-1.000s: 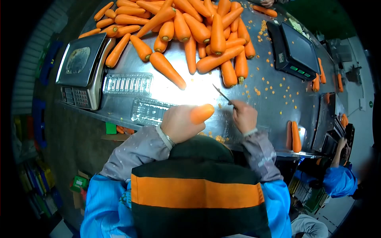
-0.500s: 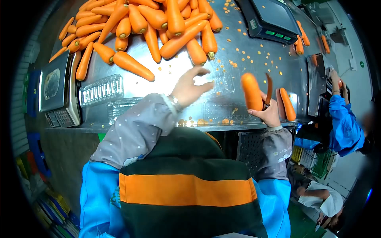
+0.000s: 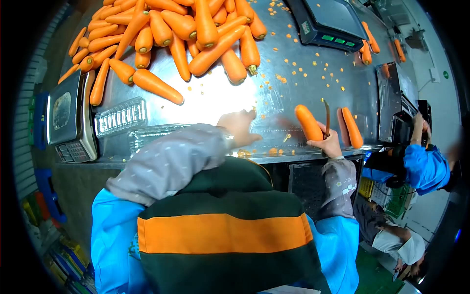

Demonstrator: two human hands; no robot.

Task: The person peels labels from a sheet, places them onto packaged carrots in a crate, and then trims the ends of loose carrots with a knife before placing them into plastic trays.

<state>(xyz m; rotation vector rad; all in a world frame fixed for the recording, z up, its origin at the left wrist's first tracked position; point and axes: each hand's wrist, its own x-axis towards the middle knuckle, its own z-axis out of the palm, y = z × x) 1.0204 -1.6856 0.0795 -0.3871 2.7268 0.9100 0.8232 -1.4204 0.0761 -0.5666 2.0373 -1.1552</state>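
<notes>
My left hand (image 3: 238, 129) is over the near part of the metal table (image 3: 205, 100), thumb and fingers apart, holding nothing. Close to it is a clear plastic tray (image 3: 272, 139), partly hidden and hard to make out in the glare. In my right hand (image 3: 330, 145) are a thick orange carrot (image 3: 308, 122), tilted upright, and a thin, dark knife-like blade (image 3: 327, 117) pointing away from me. Just right of that hand, another carrot (image 3: 352, 128) lies on the table. Across the table's far left is a large pile of carrots (image 3: 196, 34).
Clear trays (image 3: 120, 117) lie at left beside a scale (image 3: 73, 117). A black scale (image 3: 328, 27) with green displays stands at the back. Orange carrot slices (image 3: 281, 78) are scattered about. At right are a dark machine (image 3: 394, 105) and a co-worker in blue sleeves (image 3: 425, 164).
My left hand has come nearer to me and lower, away from the carrot pile. The carrot in my right hand leans further left. The whole view has shifted slightly.
</notes>
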